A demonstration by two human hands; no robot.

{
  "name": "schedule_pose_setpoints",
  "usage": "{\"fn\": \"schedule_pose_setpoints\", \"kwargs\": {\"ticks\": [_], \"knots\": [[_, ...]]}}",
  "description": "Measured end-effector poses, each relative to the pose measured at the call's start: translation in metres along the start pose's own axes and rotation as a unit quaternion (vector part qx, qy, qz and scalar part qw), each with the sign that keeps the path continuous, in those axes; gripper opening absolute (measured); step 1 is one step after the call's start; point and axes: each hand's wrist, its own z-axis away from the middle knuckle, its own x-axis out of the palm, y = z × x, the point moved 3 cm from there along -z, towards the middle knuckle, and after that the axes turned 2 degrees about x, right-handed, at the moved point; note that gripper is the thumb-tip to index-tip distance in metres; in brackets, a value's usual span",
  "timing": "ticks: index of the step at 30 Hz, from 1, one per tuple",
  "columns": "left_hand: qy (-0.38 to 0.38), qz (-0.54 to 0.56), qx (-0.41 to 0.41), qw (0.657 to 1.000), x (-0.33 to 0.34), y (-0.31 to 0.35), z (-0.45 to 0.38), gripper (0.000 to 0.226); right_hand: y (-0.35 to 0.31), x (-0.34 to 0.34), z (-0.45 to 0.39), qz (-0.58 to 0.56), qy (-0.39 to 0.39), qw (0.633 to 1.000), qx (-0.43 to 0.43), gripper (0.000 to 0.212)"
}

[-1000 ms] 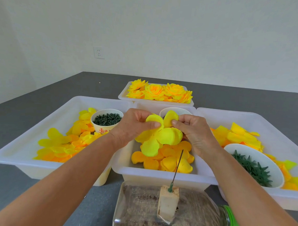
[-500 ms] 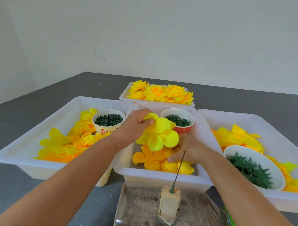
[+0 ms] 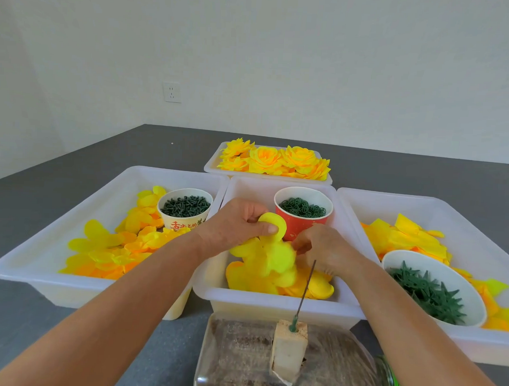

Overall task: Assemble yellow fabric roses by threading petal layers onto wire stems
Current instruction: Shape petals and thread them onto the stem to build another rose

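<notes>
- Over the middle tray [image 3: 272, 301], the petal layer [image 3: 269, 256] now hangs lower than a second ago, nearer the wire stem [image 3: 307, 285]; threading looks close.
- The left hand [image 3: 234, 230] pinches its top petal; the right hand [image 3: 322, 248] grips its edge.
- The grey table [image 3: 58, 184] meets a white wall.

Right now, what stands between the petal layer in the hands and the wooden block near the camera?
In the head view, the dark wire stem rises from the wooden block toward the petal layer, crossing the middle tray's front rim.
</notes>
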Motion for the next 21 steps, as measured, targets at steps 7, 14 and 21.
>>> {"fn": "schedule_pose_setpoints", "kwargs": {"ticks": [7,14,21], "knots": [[-0.046,-0.025,-0.032,0.998,0.0,-0.005,0.0,0.003,0.002,0.003,0.001,0.051,-0.023,0.998,0.003,0.041],[-0.061,-0.04,-0.039,0.997,0.004,-0.012,-0.004,0.024,0.002,0.0,0.002,0.043,0.024,0.999,0.002,0.027],[-0.018,-0.07,-0.021,0.997,0.001,-0.018,-0.008,0.016,0.001,-0.003,0.004,-0.057,0.096,0.993,-0.023,0.015]]}}
